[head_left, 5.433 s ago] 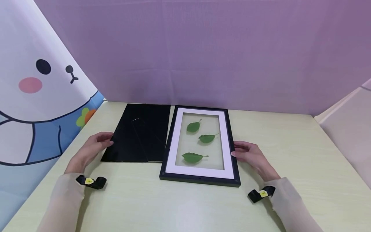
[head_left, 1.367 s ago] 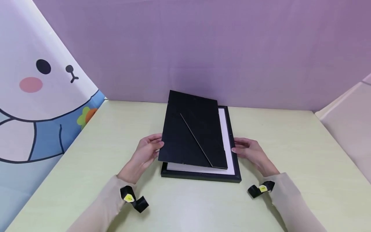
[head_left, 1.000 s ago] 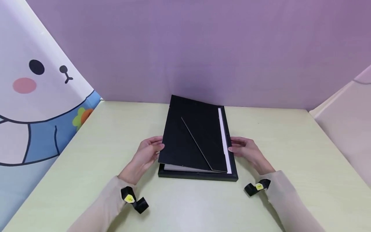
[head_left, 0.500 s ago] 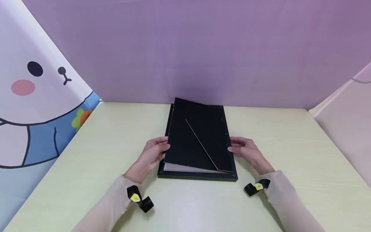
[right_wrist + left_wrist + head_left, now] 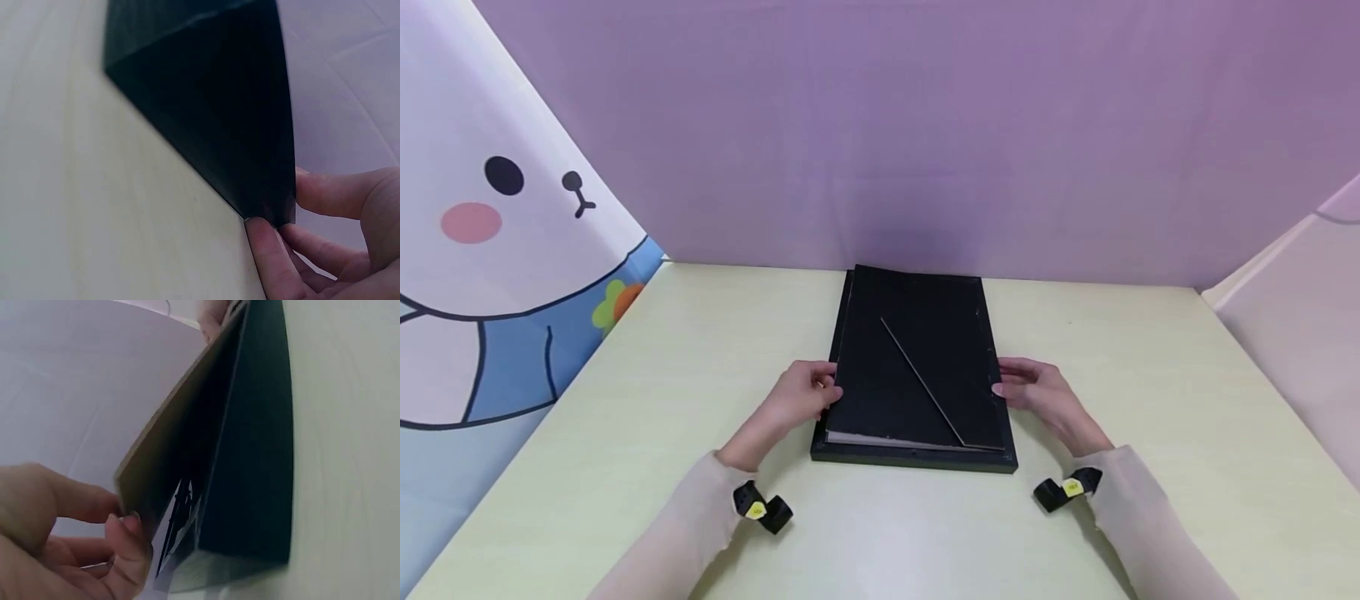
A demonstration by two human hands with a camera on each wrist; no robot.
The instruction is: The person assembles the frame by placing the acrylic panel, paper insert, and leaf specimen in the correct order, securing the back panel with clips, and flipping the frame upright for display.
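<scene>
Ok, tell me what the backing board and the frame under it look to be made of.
Backing board: probably pressed fibreboard or card. Its face is matt black, and the raw edge is grey-brown in the head view and in the left wrist view.
Picture frame: smooth black moulding with a slight sheen, which could be plastic or painted wood; the look leaves that open.

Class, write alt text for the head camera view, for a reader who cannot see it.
A black backing board lies on a black picture frame on a pale green table, its near left edge slightly raised. The left hand holds the board's left edge; the right hand touches the frame's right side. A purple backdrop stands behind.
</scene>
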